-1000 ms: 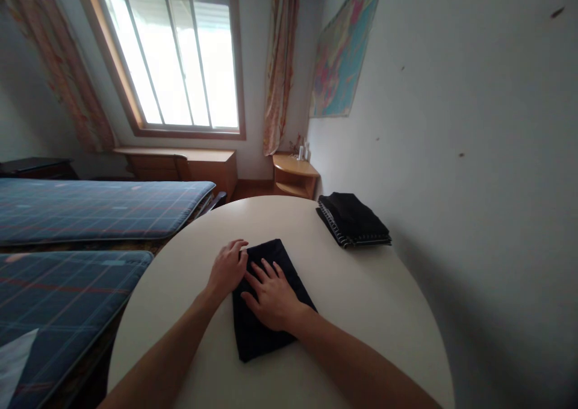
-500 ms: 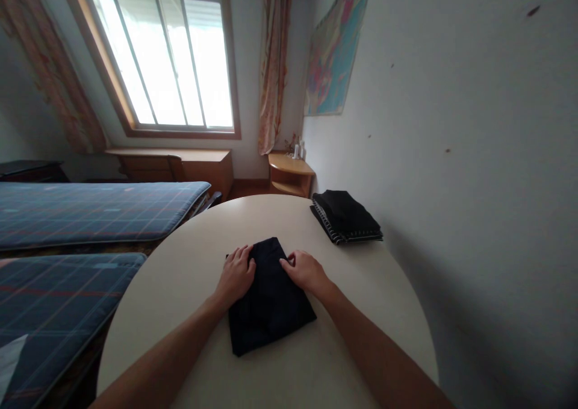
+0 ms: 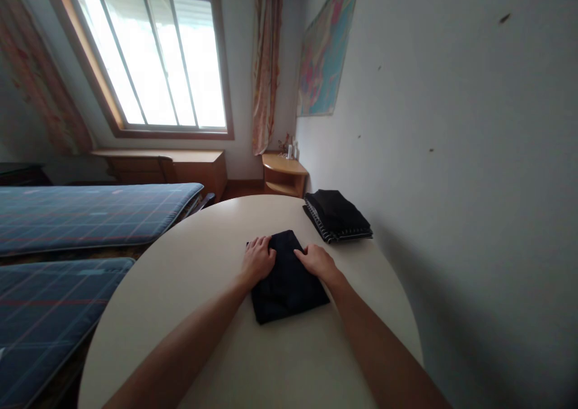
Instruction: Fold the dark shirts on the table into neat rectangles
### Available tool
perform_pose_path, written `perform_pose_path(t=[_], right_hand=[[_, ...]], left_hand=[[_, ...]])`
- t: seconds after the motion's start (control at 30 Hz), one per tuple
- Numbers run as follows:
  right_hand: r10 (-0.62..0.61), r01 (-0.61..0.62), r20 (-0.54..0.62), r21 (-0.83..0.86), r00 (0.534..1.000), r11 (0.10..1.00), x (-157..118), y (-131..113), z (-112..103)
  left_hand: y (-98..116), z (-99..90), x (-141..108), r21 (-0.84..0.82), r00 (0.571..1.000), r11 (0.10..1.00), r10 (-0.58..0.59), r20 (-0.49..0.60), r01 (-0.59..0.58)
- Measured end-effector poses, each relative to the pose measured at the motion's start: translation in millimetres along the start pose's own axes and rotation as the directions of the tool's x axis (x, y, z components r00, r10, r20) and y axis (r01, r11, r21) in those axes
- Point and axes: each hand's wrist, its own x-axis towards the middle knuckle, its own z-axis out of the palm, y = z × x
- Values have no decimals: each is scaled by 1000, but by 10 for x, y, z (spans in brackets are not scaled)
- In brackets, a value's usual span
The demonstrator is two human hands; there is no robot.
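A dark navy folded garment (image 3: 289,282) lies on the round cream table (image 3: 203,240) before me; its exact kind does not show. My left hand (image 3: 259,258) rests over its left side, fingers stretched forward on top and the thumb lying on the cloth. On the far right edge, my right hand (image 3: 316,259) has its thumb over the fabric and its other fingers curled at the edge, partly hidden. Beyond that hand sits a stack of folded black clothes (image 3: 338,213), with striped or patterned edges showing. Neither hand touches the stack.
A white wall (image 3: 428,216) runs close along the table's right side. Two beds with blue plaid mattresses (image 3: 99,213) stand to the left. Behind the table are a small wooden corner stand (image 3: 284,165), a wooden desk (image 3: 198,162) and a bright window (image 3: 153,59).
Both hands and the navy garment have shifted right and away from me, nearer the black stack. My view has turned slightly right. The hands keep much the same pose on the cloth.
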Motion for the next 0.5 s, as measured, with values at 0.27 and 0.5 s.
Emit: perform_pose_path(t=[0.27, 0.5], right_hand=[[19, -16, -58, 53, 998, 998, 3, 62, -18], [-12, 36, -161, 147, 987, 988, 9, -34, -76]], left_hand=[[41, 93, 46, -40, 1000, 999, 11, 29, -10], [-120, 13, 2, -2, 999, 999, -49, 15, 49]])
